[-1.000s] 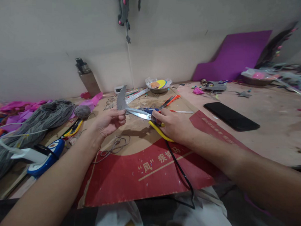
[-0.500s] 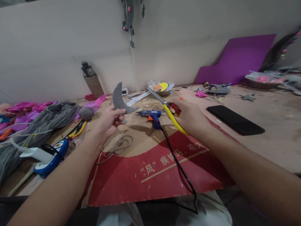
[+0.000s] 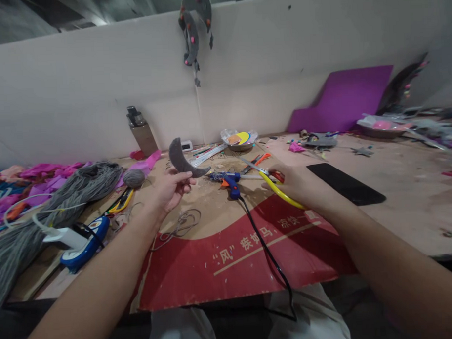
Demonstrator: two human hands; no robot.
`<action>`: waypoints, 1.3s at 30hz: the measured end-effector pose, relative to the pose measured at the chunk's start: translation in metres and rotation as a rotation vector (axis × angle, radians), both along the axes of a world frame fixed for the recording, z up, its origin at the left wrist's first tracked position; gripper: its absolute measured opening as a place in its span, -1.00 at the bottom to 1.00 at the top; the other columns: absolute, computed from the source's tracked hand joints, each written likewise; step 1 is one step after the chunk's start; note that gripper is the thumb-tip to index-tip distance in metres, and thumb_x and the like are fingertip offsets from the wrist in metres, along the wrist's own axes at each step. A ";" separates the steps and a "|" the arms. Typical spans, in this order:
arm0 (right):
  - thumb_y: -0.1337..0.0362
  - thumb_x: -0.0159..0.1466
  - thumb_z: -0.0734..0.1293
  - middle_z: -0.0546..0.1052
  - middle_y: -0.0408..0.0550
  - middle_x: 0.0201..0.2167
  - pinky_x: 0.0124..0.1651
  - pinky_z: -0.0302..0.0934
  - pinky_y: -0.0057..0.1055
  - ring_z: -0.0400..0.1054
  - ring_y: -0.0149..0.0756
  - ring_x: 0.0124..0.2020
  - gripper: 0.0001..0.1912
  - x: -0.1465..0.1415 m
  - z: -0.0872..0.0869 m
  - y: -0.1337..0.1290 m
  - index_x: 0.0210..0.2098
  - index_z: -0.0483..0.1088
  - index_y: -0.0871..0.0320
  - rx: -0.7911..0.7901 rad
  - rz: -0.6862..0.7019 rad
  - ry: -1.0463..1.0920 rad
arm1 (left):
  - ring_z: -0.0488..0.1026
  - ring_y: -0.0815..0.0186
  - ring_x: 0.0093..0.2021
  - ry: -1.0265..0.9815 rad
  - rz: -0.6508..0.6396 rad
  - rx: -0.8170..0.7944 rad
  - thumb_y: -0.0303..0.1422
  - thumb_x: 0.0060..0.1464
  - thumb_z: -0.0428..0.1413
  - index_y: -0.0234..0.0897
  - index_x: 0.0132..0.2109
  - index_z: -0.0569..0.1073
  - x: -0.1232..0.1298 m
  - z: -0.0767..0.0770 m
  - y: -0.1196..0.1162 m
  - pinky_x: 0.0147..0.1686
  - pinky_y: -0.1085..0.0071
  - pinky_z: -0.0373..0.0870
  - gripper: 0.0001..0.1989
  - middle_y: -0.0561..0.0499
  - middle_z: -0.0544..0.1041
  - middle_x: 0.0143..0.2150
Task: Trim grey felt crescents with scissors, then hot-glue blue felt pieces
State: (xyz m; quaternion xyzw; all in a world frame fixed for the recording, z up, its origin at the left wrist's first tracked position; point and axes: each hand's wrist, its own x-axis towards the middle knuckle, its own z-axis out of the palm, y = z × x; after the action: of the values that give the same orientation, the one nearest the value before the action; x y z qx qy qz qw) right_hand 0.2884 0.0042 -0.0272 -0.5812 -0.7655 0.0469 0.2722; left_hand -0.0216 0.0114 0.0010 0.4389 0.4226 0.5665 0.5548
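Between thumb and fingers, my left hand [image 3: 174, 190] pinches a grey felt crescent [image 3: 181, 161], held upright over the cardboard. My right hand [image 3: 293, 183] grips yellow-handled scissors [image 3: 276, 188], whose metal blades point up and left, away from the crescent. A blue glue gun [image 3: 232, 183] lies on the cardboard between my hands, its black cord running down over the red printed part [image 3: 233, 268]. A loop of grey cord [image 3: 181, 224] rests on the cardboard below my left hand.
Grey yarn [image 3: 78, 189], a yarn ball [image 3: 134, 178], a yellow cutter [image 3: 122, 201] and a blue-white power strip [image 3: 86, 246] lie at left. At right is a black phone [image 3: 345, 184]. Behind stand a bowl [image 3: 240, 145] and a purple sheet [image 3: 347, 98]. Grey crescents [image 3: 191, 32] hang on the wall.
The view has tilted up, showing more of the wall. My right hand has shifted right and down with the scissors, farther from the crescent. The crescent has turned in my left hand.
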 end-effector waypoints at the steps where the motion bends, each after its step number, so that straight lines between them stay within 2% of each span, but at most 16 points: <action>1: 0.07 0.15 0.35 0.59 -0.02 -0.37 -0.40 0.15 -0.40 0.41 -0.23 -0.44 -0.70 0.003 -0.003 -0.004 -0.19 0.53 0.08 -0.019 0.001 -0.020 | 0.43 0.47 -0.60 -0.019 0.014 -0.021 -0.61 -0.17 0.23 -0.38 -0.43 0.41 0.000 -0.001 0.001 -0.69 0.67 0.25 -0.85 0.02 0.48 -0.59; 4: 0.01 0.16 0.33 0.58 -0.01 -0.38 -0.43 0.15 -0.40 0.41 -0.22 -0.45 -0.65 0.013 -0.011 -0.016 -0.19 0.53 0.08 -0.082 -0.031 -0.093 | 0.52 0.39 -0.51 -0.060 0.014 -0.072 -0.63 -0.12 0.20 -0.41 -0.39 0.44 0.000 -0.003 0.002 -0.55 0.61 0.43 -0.88 -0.05 0.53 -0.52; 6: 0.01 0.17 0.32 0.57 -0.02 -0.40 -0.44 0.13 -0.40 0.39 -0.24 -0.48 -0.63 0.016 -0.014 -0.022 -0.15 0.52 0.08 -0.072 -0.053 -0.113 | 0.53 0.38 -0.51 -0.052 -0.009 -0.086 -0.61 -0.09 0.20 -0.40 -0.35 0.44 0.001 -0.002 0.002 -0.56 0.59 0.44 -0.88 -0.06 0.56 -0.46; 8: 0.04 0.20 0.30 0.53 -0.05 -0.42 -0.44 0.12 -0.41 0.35 -0.28 -0.49 -0.65 0.013 -0.013 -0.028 -0.13 0.50 0.09 -0.010 -0.036 -0.082 | 0.49 0.41 -0.57 -0.024 -0.016 -0.092 -0.57 -0.08 0.22 -0.38 -0.35 0.42 0.001 -0.002 0.000 -0.70 0.63 0.29 -0.88 -0.03 0.54 -0.46; 11: 0.13 0.26 0.24 0.50 -0.04 -0.37 -0.36 0.16 -0.41 0.32 -0.29 -0.42 -0.70 -0.003 -0.005 -0.032 -0.08 0.43 0.12 0.112 0.094 -0.004 | 0.35 0.50 -0.67 0.018 -0.022 -0.088 -0.48 -0.11 0.28 -0.35 -0.41 0.38 0.002 -0.003 -0.003 -0.81 0.66 0.01 -0.81 0.07 0.40 -0.57; 13: 0.21 0.27 0.22 0.49 0.01 -0.27 -0.28 0.19 -0.38 0.32 -0.27 -0.34 -0.68 -0.019 0.002 -0.032 -0.01 0.37 0.16 0.158 0.182 0.003 | 0.28 0.53 -0.67 0.019 -0.028 -0.079 -0.47 -0.16 0.31 -0.34 -0.43 0.36 0.001 -0.006 -0.003 -0.79 0.66 -0.02 -0.77 0.11 0.35 -0.59; 16: 0.27 0.25 0.22 0.46 0.07 -0.17 -0.23 0.18 -0.35 0.32 -0.23 -0.28 -0.61 -0.043 0.011 -0.027 0.07 0.31 0.18 0.223 0.223 -0.079 | 0.27 0.53 -0.63 0.004 -0.042 -0.054 -0.50 -0.21 0.31 -0.33 -0.42 0.37 0.001 -0.009 -0.001 -0.73 0.65 0.05 -0.76 0.09 0.37 -0.55; 19: 0.23 0.28 0.21 0.46 0.10 -0.12 -0.25 0.14 -0.35 0.33 -0.21 -0.25 -0.59 -0.064 0.013 -0.020 0.11 0.30 0.14 0.266 0.221 -0.196 | 0.26 0.53 -0.62 -0.006 -0.050 -0.013 -0.52 -0.21 0.29 -0.34 -0.41 0.38 0.002 -0.011 -0.001 -0.69 0.62 0.11 -0.78 0.10 0.38 -0.55; 24: 0.14 0.35 0.16 0.45 0.08 -0.12 -0.31 0.11 -0.37 0.35 -0.20 -0.24 -0.58 -0.081 0.003 -0.012 0.16 0.26 0.10 0.273 0.177 -0.286 | 0.25 0.54 -0.61 -0.069 -0.060 0.049 -0.60 -0.28 0.23 -0.35 -0.43 0.37 0.008 -0.006 -0.006 -0.62 0.58 0.15 -0.79 0.11 0.37 -0.55; 30: 0.08 0.36 0.12 0.44 0.08 -0.11 -0.34 0.08 -0.37 0.35 -0.18 -0.25 -0.56 -0.080 -0.003 -0.014 0.18 0.24 0.06 0.286 0.105 -0.340 | 0.28 0.51 -0.58 -0.039 -0.067 0.059 -0.57 -0.29 0.25 -0.35 -0.43 0.37 0.016 -0.001 -0.013 -0.59 0.55 0.12 -0.78 0.08 0.41 -0.53; 39: 0.12 0.34 0.15 0.44 0.06 -0.12 -0.36 0.03 -0.39 0.36 -0.20 -0.27 -0.57 -0.079 -0.004 -0.015 0.17 0.22 0.06 0.284 0.068 -0.376 | 0.29 0.54 -0.54 -0.059 -0.102 0.054 -0.53 -0.28 0.33 -0.36 -0.39 0.43 0.016 -0.008 -0.013 -0.54 0.58 0.22 -0.74 0.10 0.44 -0.46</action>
State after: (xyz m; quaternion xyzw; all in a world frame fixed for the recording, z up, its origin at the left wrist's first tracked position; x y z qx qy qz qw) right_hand 0.2098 -0.0103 -0.0312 -0.5093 -0.8208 -0.1612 0.2022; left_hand -0.0058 -0.0013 -0.0073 0.4577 0.3676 0.5616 0.5831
